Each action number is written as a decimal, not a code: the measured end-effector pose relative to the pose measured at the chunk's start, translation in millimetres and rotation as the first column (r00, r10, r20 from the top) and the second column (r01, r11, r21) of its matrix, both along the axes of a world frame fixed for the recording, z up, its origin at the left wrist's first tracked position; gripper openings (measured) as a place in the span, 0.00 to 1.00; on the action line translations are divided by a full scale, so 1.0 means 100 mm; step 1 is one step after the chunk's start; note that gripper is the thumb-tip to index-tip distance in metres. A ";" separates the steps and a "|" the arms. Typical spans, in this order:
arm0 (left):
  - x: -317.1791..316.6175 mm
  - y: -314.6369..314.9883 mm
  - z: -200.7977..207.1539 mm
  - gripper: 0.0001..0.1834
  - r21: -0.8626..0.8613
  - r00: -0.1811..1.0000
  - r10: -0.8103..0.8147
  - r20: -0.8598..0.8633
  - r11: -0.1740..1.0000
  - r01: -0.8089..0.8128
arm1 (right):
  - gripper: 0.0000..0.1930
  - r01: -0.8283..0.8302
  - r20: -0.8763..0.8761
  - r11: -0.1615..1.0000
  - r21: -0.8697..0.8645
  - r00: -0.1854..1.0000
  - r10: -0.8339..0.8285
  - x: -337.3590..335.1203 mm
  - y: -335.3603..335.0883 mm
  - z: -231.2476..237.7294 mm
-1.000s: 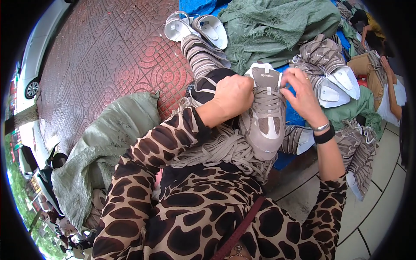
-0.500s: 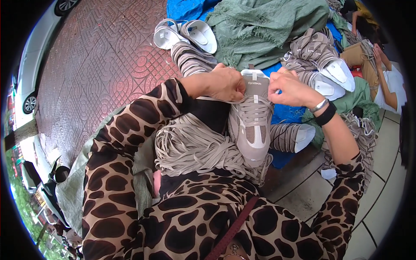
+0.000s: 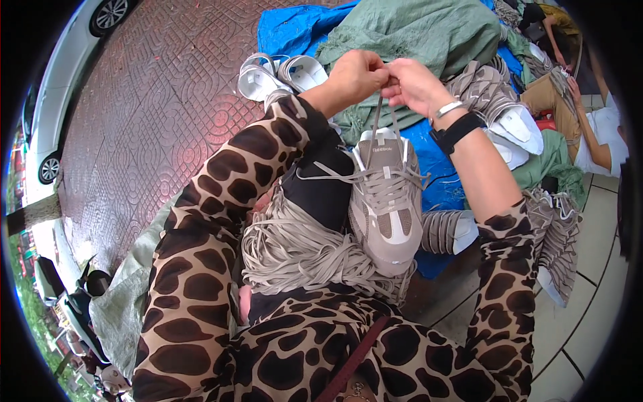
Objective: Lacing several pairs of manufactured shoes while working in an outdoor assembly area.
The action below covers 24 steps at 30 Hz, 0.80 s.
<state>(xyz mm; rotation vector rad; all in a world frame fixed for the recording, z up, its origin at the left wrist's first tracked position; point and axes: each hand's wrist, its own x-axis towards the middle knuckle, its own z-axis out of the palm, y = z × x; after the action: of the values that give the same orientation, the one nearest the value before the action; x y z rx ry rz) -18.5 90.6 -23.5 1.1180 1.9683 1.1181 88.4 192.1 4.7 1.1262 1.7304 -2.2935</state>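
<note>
Both hands have risen since half a second ago: left hand and right hand now pinch the lace ends taut above the grey sneaker, which rests on the lap beside a bundle of loose laces. Behind the sneaker lies a blue tarp.
</note>
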 end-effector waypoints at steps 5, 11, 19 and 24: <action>0.19 0.01 0.12 0.17 0.170 0.991 0.040 0.124 0.984 -0.061 | 0.12 0.055 -0.117 0.922 0.383 0.993 -0.010 -0.02 0.18 -0.06; 0.31 0.16 0.25 0.14 0.083 0.675 -0.097 0.731 0.995 0.054 | 0.06 0.220 -0.369 0.963 0.152 0.917 -0.152 -0.10 0.78 0.05; -0.27 0.59 0.36 0.11 0.244 0.745 -0.218 0.631 0.967 0.077 | 0.13 -0.224 -0.220 0.960 -0.170 0.958 0.184 0.41 0.13 0.12; -0.01 -0.04 0.22 0.24 0.296 0.935 0.276 -0.223 0.933 -0.204 | 0.11 0.045 -0.208 0.998 0.047 0.978 -0.034 0.39 0.40 -0.12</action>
<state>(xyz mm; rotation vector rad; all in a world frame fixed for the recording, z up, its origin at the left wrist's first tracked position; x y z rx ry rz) -19.5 87.0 -1.5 1.2385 2.2572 1.4683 127.4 231.7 -6.9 0.9686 1.8627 -2.4828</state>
